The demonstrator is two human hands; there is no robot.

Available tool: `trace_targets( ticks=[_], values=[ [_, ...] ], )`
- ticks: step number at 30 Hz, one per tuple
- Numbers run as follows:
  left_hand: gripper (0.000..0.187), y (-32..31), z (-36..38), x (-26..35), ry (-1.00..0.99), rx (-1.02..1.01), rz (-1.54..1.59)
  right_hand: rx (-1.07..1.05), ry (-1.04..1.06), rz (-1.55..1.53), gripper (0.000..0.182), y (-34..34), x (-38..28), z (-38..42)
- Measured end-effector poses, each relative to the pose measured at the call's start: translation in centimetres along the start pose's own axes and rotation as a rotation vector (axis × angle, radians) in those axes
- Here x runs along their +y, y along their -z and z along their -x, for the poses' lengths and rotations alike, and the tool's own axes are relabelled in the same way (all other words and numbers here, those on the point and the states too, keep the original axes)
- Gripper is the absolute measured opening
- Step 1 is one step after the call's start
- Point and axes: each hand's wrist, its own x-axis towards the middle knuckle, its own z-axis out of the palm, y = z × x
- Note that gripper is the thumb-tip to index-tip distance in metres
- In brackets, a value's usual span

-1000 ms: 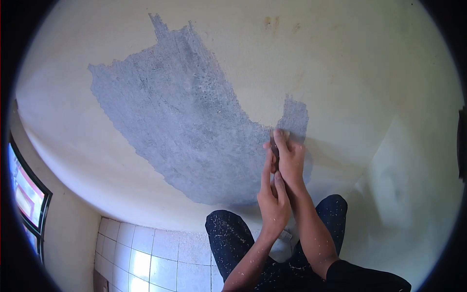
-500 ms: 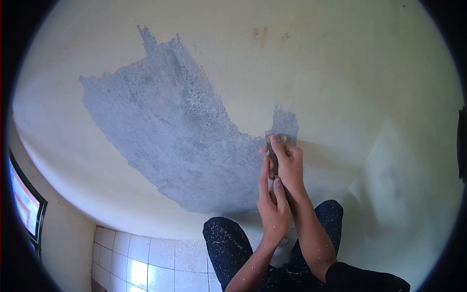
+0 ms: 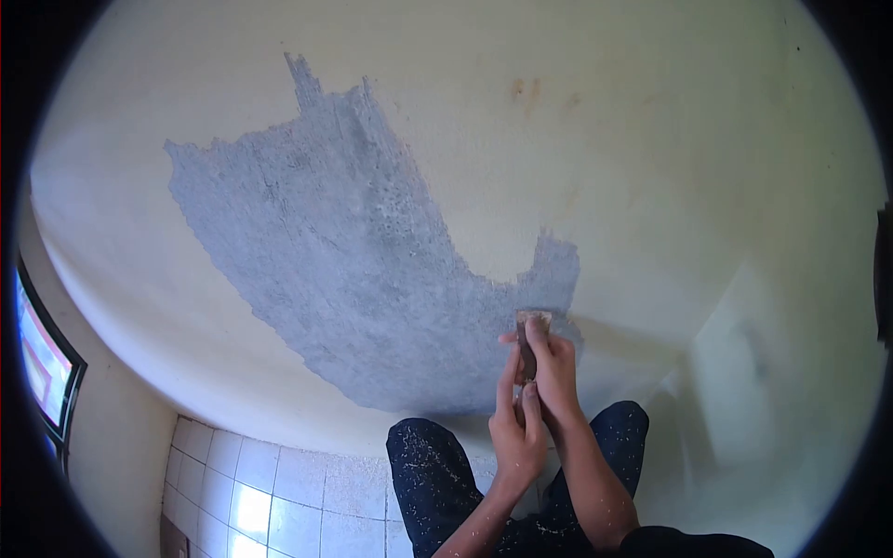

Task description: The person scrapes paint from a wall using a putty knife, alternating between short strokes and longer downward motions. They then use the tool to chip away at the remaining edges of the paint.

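Observation:
My right hand [image 3: 555, 372] is wrapped round a scraper [image 3: 527, 352], thumb on top near its flat end, which touches the wall. Just below and left, my left hand [image 3: 517, 432] closes on the scraper's lower end. Bare grey plaster [image 3: 344, 251] spreads across the middle of the cream-painted wall [image 3: 651, 158], with ragged edges. A narrow grey strip rises just above the scraper. The blade's edge is too small to make out clearly.
Knees in dark trousers [image 3: 433, 474], flecked with pale chips, are bent below the hands. White floor tiles [image 3: 349, 488] lie at the bottom left. A dark-framed window [image 3: 46, 372] is at the far left. A wall corner stands at the right.
Both hands and the scraper have moved down the wall, toward the knees. The view has shifted slightly, and more of the grey strip shows above the scraper.

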Motion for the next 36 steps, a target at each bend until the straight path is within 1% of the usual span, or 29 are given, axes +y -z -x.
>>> trace_targets(
  ticks=[1,3,4,5,8,9,12,15,18,21,23,24,26,27,30,31,34,36],
  values=[
    [0.052,0.0,0.0,-0.2,0.005,0.022,0.006,-0.027,-0.016,-0.031,0.043,-0.1,0.2,0.5],
    [0.053,0.4,-0.8,-1.0,-0.049,0.067,-0.007,-0.104,-0.066,-0.1,0.043,-0.4,-0.4,1.4],
    [0.053,0.6,-1.3,-1.3,-0.075,0.09,-0.013,-0.104,-0.053,-0.081,0.043,-0.4,-0.4,1.4],
    [0.055,0.6,-1.9,-1.5,-0.188,0.083,-0.079,-0.103,-0.041,-0.062,0.043,-0.4,-0.4,1.4],
    [0.058,1.2,-2.1,2.2,0.06,-0.082,-0.1,-0.101,-0.032,-0.036,0.041,-0.2,-1.1,0.7],
    [0.059,0.8,-2.3,1.9,-0.067,-0.061,-0.134,-0.099,-0.028,-0.025,0.041,-0.1,-1.2,0.2],
    [0.06,1.0,-2.3,2.2,-0.043,-0.109,-0.182,-0.094,-0.01,-0.012,0.041,-0.5,-2.3,-0.5],
    [0.06,0.7,-2.8,2.7,-0.126,-0.085,-0.169,-0.096,0.015,-0.001,0.041,-0.9,-2.8,-1.0],
    [0.059,1.2,-2.9,3.8,0.119,-0.151,-0.141,-0.094,0.06,0.021,0.043,-0.7,-2.0,-1.4],
    [0.057,0.6,-2.1,1.3,-0.012,-0.067,-0.134,-0.064,0.1,0.051,0.045,-0.8,-0.8,-1.5],
    [0.056,0.6,-2.8,0.1,-0.08,-0.065,-0.133,-0.037,0.112,0.047,0.047,-1.0,-0.2,-1.6],
    [0.056,0.6,-2.9,-0.1,-0.111,-0.063,-0.13,-0.033,0.12,0.059,0.048,-1.3,-0.9,-1.8],
    [0.055,0.2,-4.3,1.0,-0.07,-0.079,0.006,-0.03,0.128,0.081,0.049,-2.3,-3.8,-2.4],
    [0.055,0.1,-4.6,1.7,-0.047,-0.085,0.071,-0.033,0.18,0.097,0.05,-2.6,-4.7,-2.6],
    [0.055,0.0,-3.3,2.6,0.008,-0.109,-0.016,-0.054,0.116,0.096,0.051,-1.7,-4.5,-1.8],
    [0.055,0.2,-2.5,2.2,0.038,-0.127,-0.017,-0.035,0.1,0.103,0.052,-1.1,-3.2,-1.5],
    [0.056,0.0,-2.7,2.0,0.009,-0.121,-0.005,-0.01,0.079,0.109,0.052,-1.0,-2.6,-1.6],
    [0.056,0.0,-2.6,3.4,0.096,-0.134,0.037,-0.03,0.026,0.078,0.052,-1.1,-3.8,-1.8]
  ],
)
